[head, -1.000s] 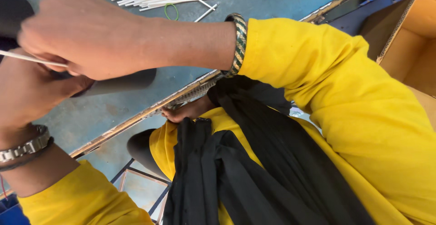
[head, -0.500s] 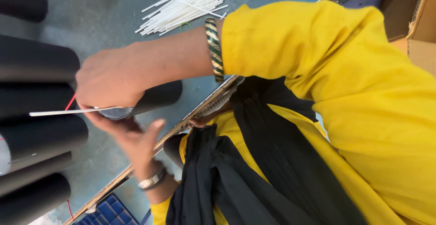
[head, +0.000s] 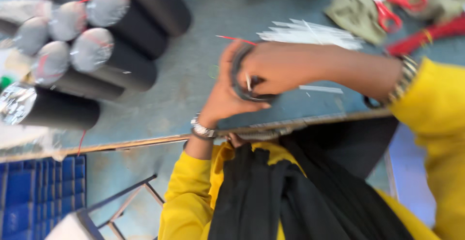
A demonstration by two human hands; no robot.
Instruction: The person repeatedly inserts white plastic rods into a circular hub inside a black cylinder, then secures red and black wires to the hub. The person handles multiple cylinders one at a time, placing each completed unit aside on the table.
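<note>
together both hands, left (head: pixel 225 99) and right (head: pixel 286 68), close around a black tube (head: pixel 242 82), fingers curled on its end

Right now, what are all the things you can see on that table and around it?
Black cylinder tubes with foil-wrapped ends: about eight, black and silver, stacked at the table's left.
Thin white sticks: one pile, white, table top, upper right.
Red-handled scissors: one, red, far right corner.
Olive cloth: one, green, under the scissors.
Blue plastic crate: one, blue, floor at lower left.
Dark round tube end: one, black, between both hands.
Left hand: silver wristwatch, cupping the tube end.
Right hand: beaded bracelet, pressing the tube end.
</note>
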